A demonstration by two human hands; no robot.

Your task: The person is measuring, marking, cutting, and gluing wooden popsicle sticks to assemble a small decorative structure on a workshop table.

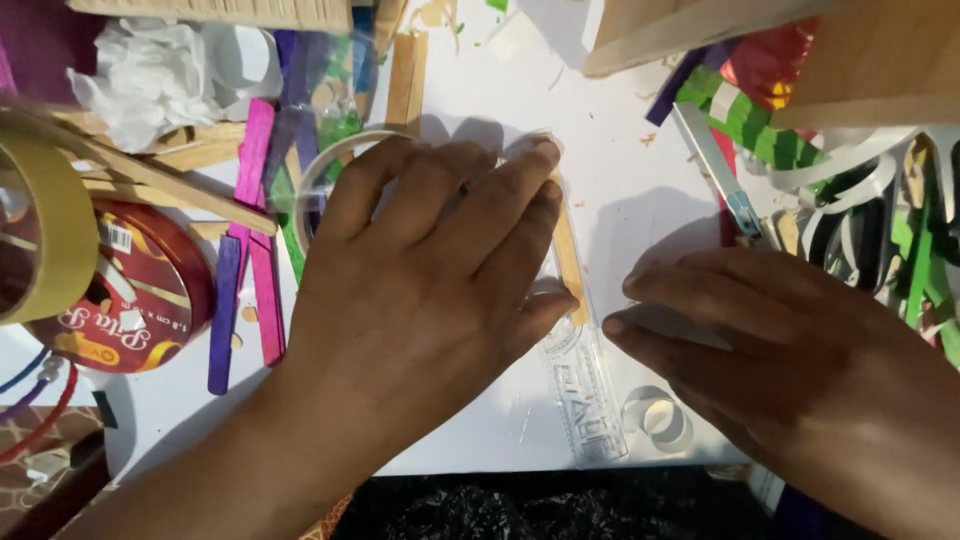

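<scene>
Fingers: left hand [430, 290] spread flat, palm down, nothing gripped; fingertips [545, 155] press on a clear plastic ruler [585, 400] and a plain wooden stick [568, 255] under it. Right hand [790, 350] loosely flat, fingers [650, 285] pointing left, tips resting on white paper just beside the ruler; grips nothing.
Far left: roll of yellow tape [55, 240], blurred, close to camera; red ribbon spool [140, 300] partly behind it.
Upper left: crumpled white tissue [140, 80]; bare wooden sticks [160, 170] lying across.
Left of hand: pink stick [258, 190], purple stick [222, 320], more coloured sticks [300, 90] in a loose pile, some green and blue, touching or overlapping.
Under left hand: clear tape roll [320, 165], rim shows at the knuckles, rest hidden.
Centre: ruler runs top to bottom, slightly tilted, between the two hands; lower end sticks out below the left thumb. Wooden stick lies along its upper part, mostly covered by fingers.
Surface: white sheet [620, 120] with small wood shavings; dark cloth [520, 505] along bottom edge.
Bottom right of ruler: small curl of clear tape [660, 420], near right hand.
Upper right: wooden box pieces [860, 60]; green striped stick [740, 110]; thin blade tool with blue part [725, 180] above right hand.
Far right: white paper strips [850, 165] and green sticks [920, 270], tangled.
</scene>
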